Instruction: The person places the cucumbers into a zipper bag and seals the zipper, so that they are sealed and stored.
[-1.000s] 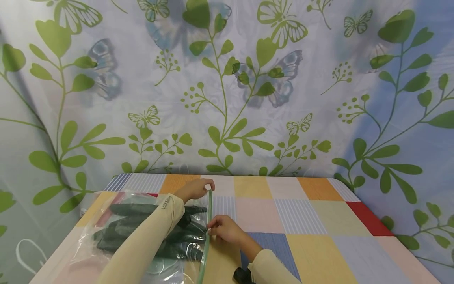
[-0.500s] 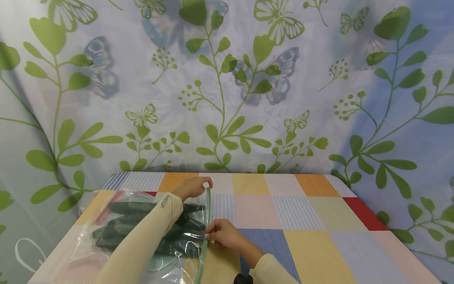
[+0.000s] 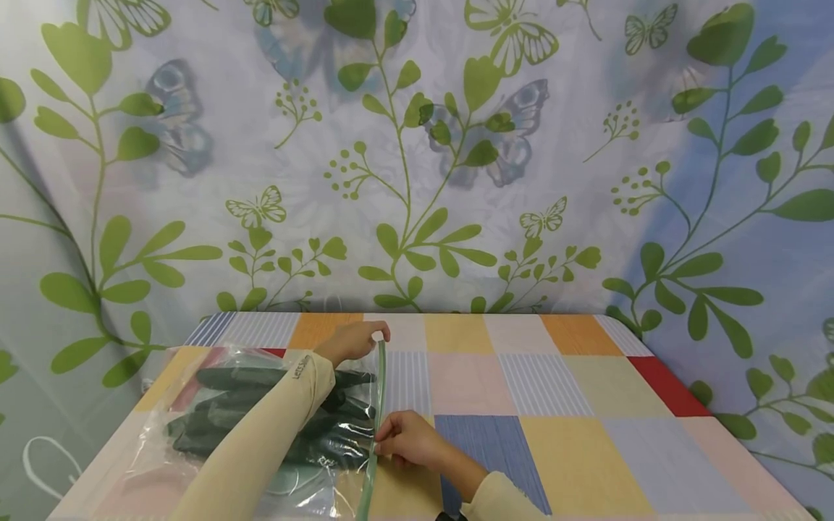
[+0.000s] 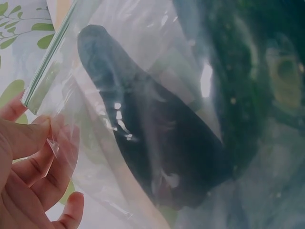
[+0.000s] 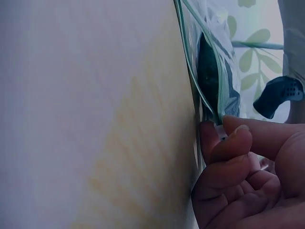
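Note:
A clear zip bag (image 3: pixel 153 449) lies on the left of the table, its green zip strip (image 3: pixel 381 376) facing right. Several long dark green vegetables (image 3: pixel 237 378), like cucumbers, show through the plastic. At the strip's far end my left hand (image 3: pixel 355 340) pinches the bag's corner between thumb and fingers, and the left wrist view shows the plastic (image 4: pixel 59 143) bunched there. Further down the strip, my right hand (image 3: pixel 410 438) pinches a small clear slider (image 5: pixel 220 132). Beyond that slider, the right wrist view shows the two green edges (image 5: pixel 187 57) standing apart.
A patchwork-patterned cloth (image 3: pixel 554 391) covers the table. Behind it hangs a curtain (image 3: pixel 417 181) with leaves and butterflies. My left sleeve (image 3: pixel 260 434) crosses over the bag. A black wrist device (image 5: pixel 279 95) shows in the right wrist view.
My right hand has slid along the green strip toward the table's near side, still pinching it. My left hand keeps its hold on the far corner. The head view has shifted slightly.

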The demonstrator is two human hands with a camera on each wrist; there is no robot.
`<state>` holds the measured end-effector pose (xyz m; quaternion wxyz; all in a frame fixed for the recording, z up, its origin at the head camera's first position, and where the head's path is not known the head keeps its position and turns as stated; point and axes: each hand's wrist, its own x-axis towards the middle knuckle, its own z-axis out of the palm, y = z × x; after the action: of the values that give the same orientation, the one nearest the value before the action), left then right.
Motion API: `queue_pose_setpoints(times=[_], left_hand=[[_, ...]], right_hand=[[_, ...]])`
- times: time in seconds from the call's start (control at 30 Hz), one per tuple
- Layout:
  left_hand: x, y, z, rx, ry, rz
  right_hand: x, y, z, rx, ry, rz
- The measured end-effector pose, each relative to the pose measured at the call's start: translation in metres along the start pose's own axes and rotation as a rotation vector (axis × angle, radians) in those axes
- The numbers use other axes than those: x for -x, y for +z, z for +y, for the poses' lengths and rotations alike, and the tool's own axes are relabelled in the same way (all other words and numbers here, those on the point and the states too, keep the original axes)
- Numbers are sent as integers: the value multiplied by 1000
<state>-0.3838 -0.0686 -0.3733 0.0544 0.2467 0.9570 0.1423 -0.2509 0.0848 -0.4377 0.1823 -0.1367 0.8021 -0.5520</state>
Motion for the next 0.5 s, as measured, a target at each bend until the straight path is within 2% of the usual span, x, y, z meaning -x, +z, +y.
queue_pose_setpoints(times=[0.23, 0.5], left_hand=[[0, -3, -2, -9, 16, 6], [2, -4, -2, 11, 21, 12]], right_hand=[[3, 2, -3, -10, -10, -8], [7, 3, -5, -76, 17, -37]])
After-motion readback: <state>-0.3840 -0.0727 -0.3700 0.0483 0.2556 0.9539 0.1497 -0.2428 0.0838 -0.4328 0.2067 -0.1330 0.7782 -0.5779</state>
